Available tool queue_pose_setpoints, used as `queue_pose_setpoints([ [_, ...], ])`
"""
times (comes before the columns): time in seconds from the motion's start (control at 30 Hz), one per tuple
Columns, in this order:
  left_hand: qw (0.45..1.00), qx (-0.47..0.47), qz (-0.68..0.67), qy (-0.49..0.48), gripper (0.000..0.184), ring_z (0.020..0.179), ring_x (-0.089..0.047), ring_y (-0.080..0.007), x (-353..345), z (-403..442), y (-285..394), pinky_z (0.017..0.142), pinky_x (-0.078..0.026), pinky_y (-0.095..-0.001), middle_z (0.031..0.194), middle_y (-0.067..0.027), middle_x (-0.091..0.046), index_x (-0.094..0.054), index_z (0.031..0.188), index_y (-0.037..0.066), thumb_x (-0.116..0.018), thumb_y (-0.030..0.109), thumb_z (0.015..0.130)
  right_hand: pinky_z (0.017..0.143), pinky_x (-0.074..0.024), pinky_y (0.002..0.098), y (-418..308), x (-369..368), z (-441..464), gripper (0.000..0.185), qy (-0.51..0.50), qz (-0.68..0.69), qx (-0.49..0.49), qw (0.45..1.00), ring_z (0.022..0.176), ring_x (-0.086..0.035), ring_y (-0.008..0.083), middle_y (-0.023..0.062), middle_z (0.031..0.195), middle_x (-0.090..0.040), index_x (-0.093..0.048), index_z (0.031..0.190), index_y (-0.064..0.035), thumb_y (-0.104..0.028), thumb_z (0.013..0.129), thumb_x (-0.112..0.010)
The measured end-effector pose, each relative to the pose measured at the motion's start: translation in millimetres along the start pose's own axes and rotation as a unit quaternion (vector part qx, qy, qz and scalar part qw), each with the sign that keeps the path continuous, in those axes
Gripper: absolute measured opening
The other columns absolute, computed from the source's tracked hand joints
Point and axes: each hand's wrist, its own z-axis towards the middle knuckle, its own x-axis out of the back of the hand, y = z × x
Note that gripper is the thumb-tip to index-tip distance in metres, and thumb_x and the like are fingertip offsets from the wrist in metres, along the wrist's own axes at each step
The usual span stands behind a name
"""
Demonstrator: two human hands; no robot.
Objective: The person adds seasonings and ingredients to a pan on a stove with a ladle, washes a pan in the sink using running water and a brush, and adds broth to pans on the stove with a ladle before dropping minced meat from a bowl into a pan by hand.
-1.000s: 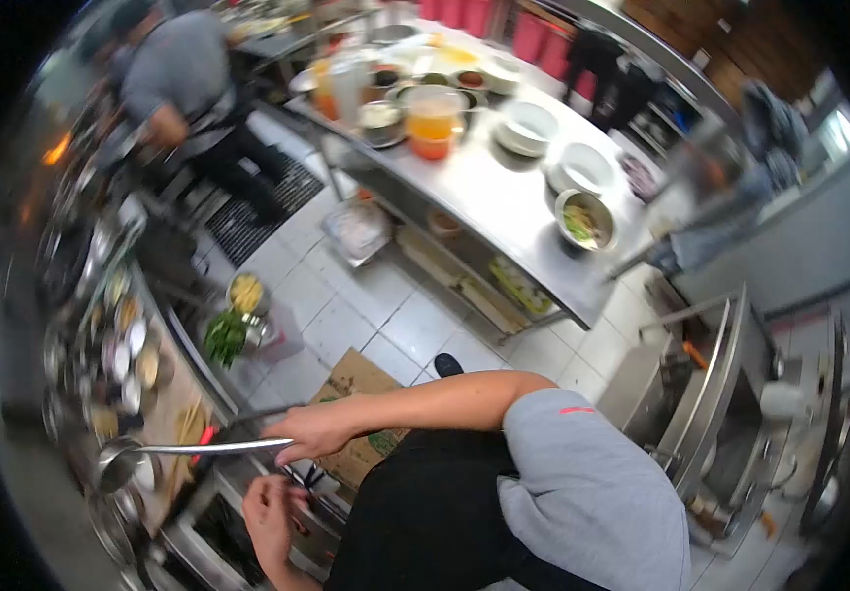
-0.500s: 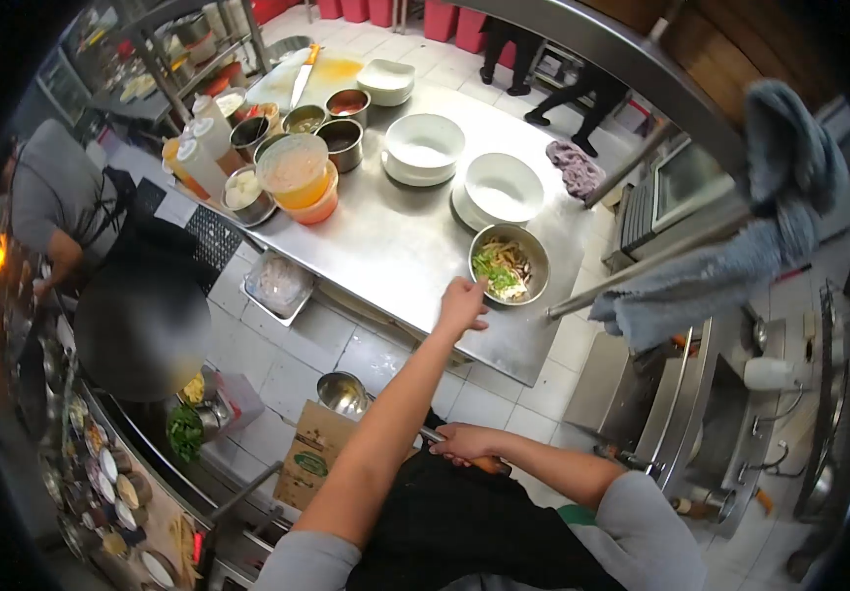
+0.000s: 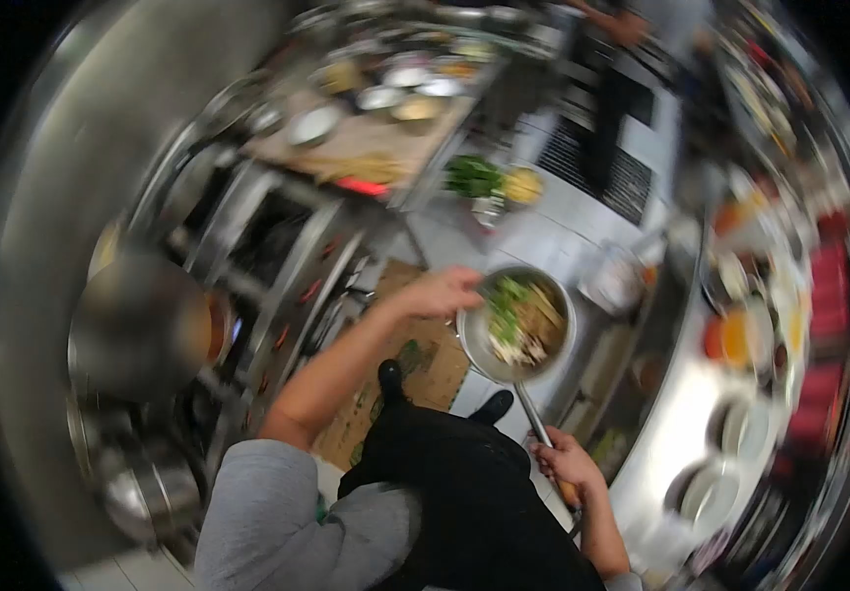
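Observation:
A round metal bowl (image 3: 479, 342) is in front of my body, above the floor. Chopped greens (image 3: 510, 303), brown strips (image 3: 546, 317) and pale pieces (image 3: 518, 351) lie in it. My left hand (image 3: 447, 292) is closed at its upper left rim, fingertips partly hidden. From the bowl's lower edge a long metal handle with a wooden end (image 3: 536, 419) runs down to the right; it looks like the ladle's. Around that ladle handle my right hand (image 3: 565, 461) is wrapped. Whether the ladle's cup sits under the bowl, I cannot tell.
To the left is the stove (image 3: 292, 222) with a flame behind a lens smudge. A counter (image 3: 385, 153) with several bowls stands ahead. The steel table (image 3: 676, 419) with white bowls (image 3: 709, 497) is at right. Cardboard (image 3: 440, 364) covers some floor. A co-worker's arm (image 3: 622, 25) shows far ahead.
The metal bowl has left the steel table and is now in front of me over the floor. My view has swung left toward the stove. The ladle handle stays in my right hand.

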Motion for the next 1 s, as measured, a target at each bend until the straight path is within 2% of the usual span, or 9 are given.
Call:
queue_pose_setpoints([
  [0.07, 0.972, -0.005, 0.107, 0.209, 0.012, 0.066, -0.057, -0.0073, 109.4, -110.7, -47.6, 0.055, -0.049, -0.028, 0.076, 0.0018, -0.059, -0.062, 0.091, 0.003, -0.065, 0.015, 0.09, 0.046, -0.0367, 0.0264, -60.3, -19.0, 12.6, 0.032, -0.014, -0.144, 0.002, 0.989, 0.052, -0.047, 0.0095, -0.0032, 0.066, -0.048, -0.056, 0.127, -0.007, -0.019, 0.099, -0.065],
  [0.23, 0.824, 0.084, 0.031, 0.56, 0.013, 0.061, -0.066, -0.0141, 218.2, -401.1, -105.7, 0.048, -0.057, -0.0275, 0.077, -0.0067, -0.065, -0.063, 0.096, -0.002, -0.058, 0.009, 0.09, 0.055, -0.0395, 0.0286, -203.3, -143.4, 55.9, 0.041, -0.063, -0.436, 0.098, 0.893, 0.062, -0.045, 0.0091, -0.0006, 0.069, -0.051, -0.056, 0.13, 0.0015, -0.021, 0.097, -0.064],
  [0.27, 0.783, 0.137, 0.031, 0.606, 0.012, 0.068, -0.069, -0.023, 223.7, -438.6, -109.2, 0.056, -0.059, -0.0348, 0.075, -0.0112, -0.065, -0.063, 0.096, -0.001, -0.057, 0.008, 0.09, 0.058, -0.0453, 0.0358, -219.1, -169.1, 76.2, 0.045, -0.078, -0.49, 0.142, 0.856, 0.061, -0.057, 0.0204, 0.0097, 0.068, -0.057, -0.054, 0.133, 0.0025, -0.017, 0.094, -0.063],
  [0.37, 0.648, 0.304, 0.304, 0.629, 0.025, 0.086, -0.07, -0.0355, 251.0, -525.2, -176.6, 0.079, -0.058, -0.0447, 0.091, -0.0191, -0.069, -0.064, 0.112, -0.004, -0.057, 0.008, 0.091, 0.067, -0.0511, 0.0448, -259.4, -270.7, 118.2, 0.048, -0.097, -0.62, 0.306, 0.716, 0.074, -0.067, 0.0388, 0.0236, 0.078, -0.065, -0.053, 0.135, 0.0015, -0.013, 0.09, -0.062],
  [0.4, 0.604, 0.27, 0.342, 0.667, 0.022, 0.099, -0.064, -0.0448, 255.7, -539.4, -216.0, 0.092, -0.051, -0.0503, 0.108, -0.0233, -0.065, -0.062, 0.107, -0.005, -0.056, 0.006, 0.09, 0.07, -0.0518, 0.0468, -267.4, -303.5, 137.1, 0.049, -0.104, -0.628, 0.325, 0.7, 0.08, -0.067, 0.0417, 0.0257, 0.084, -0.066, -0.053, 0.135, 0.0009, -0.013, 0.089, -0.062],
  [0.5, 0.565, 0.374, 0.357, 0.643, 0.019, 0.107, -0.063, -0.0436, 271.5, -548.1, -281.5, 0.089, -0.055, -0.0495, 0.129, -0.0229, -0.057, -0.061, 0.105, -0.004, -0.057, 0.004, 0.088, 0.076, -0.0538, 0.0507, -275.3, -386.5, 199.7, 0.052, -0.116, -0.65, 0.388, 0.643, 0.09, -0.066, 0.0468, 0.0294, 0.096, -0.067, -0.051, 0.138, -0.0006, -0.013, 0.088, -0.061],
  [0.6, 0.562, 0.364, 0.461, 0.581, 0.015, 0.13, -0.05, -0.039, 278.7, -538.9, -330.0, 0.083, -0.062, -0.0456, 0.149, -0.0168, -0.043, -0.059, 0.102, -0.001, -0.059, 0.005, 0.089, 0.076, -0.0551, 0.0508, -274.1, -440.3, 240.9, 0.056, -0.115, -0.69, 0.426, 0.575, 0.087, -0.067, 0.0449, 0.0281, 0.097, -0.067, -0.049, 0.142, -0.0016, -0.014, 0.088, -0.061],
  [0.73, 0.54, 0.277, 0.565, 0.559, 0.012, 0.134, -0.047, -0.0378, 290.4, -550.3, -330.5, 0.08, -0.062, -0.0368, 0.15, -0.0171, -0.044, -0.06, 0.094, 0.001, -0.062, 0.009, 0.086, 0.076, -0.0548, 0.0515, -266.6, -487.2, 260.7, 0.061, -0.089, -0.739, 0.407, 0.53, 0.086, -0.066, 0.0448, 0.026, 0.098, -0.067, -0.048, 0.144, -0.0037, -0.011, 0.085, -0.064],
  [1.0, 0.518, 0.23, 0.546, 0.617, 0.008, 0.139, -0.043, -0.0352, 299.0, -556.2, -312.6, 0.077, -0.063, -0.0376, 0.154, -0.0128, -0.042, -0.06, 0.088, 0.001, -0.061, 0.008, 0.086, 0.076, -0.0557, 0.0508, -263.2, -513.2, 261.9, 0.058, -0.076, -0.742, 0.392, 0.539, 0.083, -0.069, 0.0418, 0.0281, 0.095, -0.068, -0.049, 0.143, -0.0046, -0.013, 0.087, -0.06],
])
